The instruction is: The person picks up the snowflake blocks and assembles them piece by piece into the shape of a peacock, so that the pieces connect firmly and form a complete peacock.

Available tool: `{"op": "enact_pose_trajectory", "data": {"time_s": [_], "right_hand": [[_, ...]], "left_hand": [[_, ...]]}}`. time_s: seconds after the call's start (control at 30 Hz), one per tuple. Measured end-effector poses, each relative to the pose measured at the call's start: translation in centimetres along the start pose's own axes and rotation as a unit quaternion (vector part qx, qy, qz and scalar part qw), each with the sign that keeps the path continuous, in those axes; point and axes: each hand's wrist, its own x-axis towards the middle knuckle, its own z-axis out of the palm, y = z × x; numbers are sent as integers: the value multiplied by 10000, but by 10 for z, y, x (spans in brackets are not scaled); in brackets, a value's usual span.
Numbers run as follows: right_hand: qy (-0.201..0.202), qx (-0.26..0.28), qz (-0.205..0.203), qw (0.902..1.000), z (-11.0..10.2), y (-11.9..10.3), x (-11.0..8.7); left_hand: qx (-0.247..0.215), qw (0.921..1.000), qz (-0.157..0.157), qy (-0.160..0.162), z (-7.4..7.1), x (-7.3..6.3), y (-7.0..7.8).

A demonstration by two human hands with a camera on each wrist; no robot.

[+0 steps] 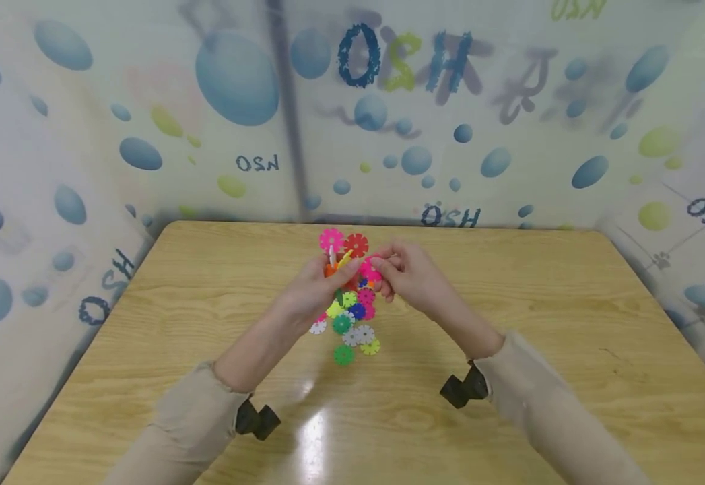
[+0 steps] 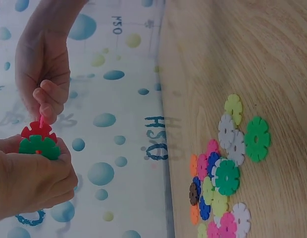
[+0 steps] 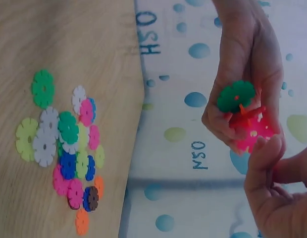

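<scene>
L hand grips a disc cluster, R hand pinches a pink disc right by it — prob. mid-join, calling for slots aligned, then a push — w/ loose discs on the table below both hands.

Worktop: one. Hands: two, left hand and right hand. Sleeves: two. Black wrist cameras: two.

Loose notched discs, one group, roughly midway between the worktop's left and right edges: green discs, at least two; orange discs, two; brown disc, one; grey discs, two; white discs, yellow discs, pink discs, blue discs, several each, overlapping.

Held discs: held pink discs, at least two; held red disc and held green disc, at least one each.
</scene>
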Motion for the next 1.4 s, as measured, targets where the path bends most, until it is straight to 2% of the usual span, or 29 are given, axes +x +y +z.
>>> {"op": "enact_pose_trajectory", "data": {"time_s": [0.17,0.37,0.5,0.57,0.67,0.73,0.8,0.9,1.0,1.1,1.13,1.23,1.3,1.4], "right_hand": [[131,286,42,9995,3,1,-1],[-266,444,243,9984,-2,-2,0],[-308,357,312,9984,-1,-4,-3],[-361,316,293,9984,-2,-4,-2],[-574,275,307,9975,-3,4,3],[-806,32,439,9958,-2,16,9],[-1051,-279,609,9922,5,35,15],[-1195,-942,850,9847,22,66,21],[-1157,-1770,1000,9723,42,84,26],[-1143,-2540,977,9554,52,90,25],[-1187,-2623,989,9525,55,90,25],[-1255,-2582,983,9529,57,92,27],[-1287,-2473,1024,9549,55,94,29],[-1358,-1818,1185,9667,47,95,31]], "left_hand": [[-7,10000,9,-13,1,1,1],[109,9996,45,-269,-1,-1,3],[186,9992,26,-364,0,-3,4],[295,9992,-81,-277,-2,-5,4],[452,9984,-330,80,-8,-5,4],[389,9976,-454,347,-13,-5,3],[91,9972,-508,544,-16,-3,1],[-440,9960,-412,653,-17,1,-4],[-784,9941,-267,705,-21,2,-9],[-1031,9926,-182,618,-21,1,-10],[-1079,9925,-165,548,-21,1,-10],[-1163,9929,-138,218,-18,-1,-11],[-1010,9947,-172,23,-16,-1,-11],[-731,9970,-194,-183,-15,0,-12]]}}
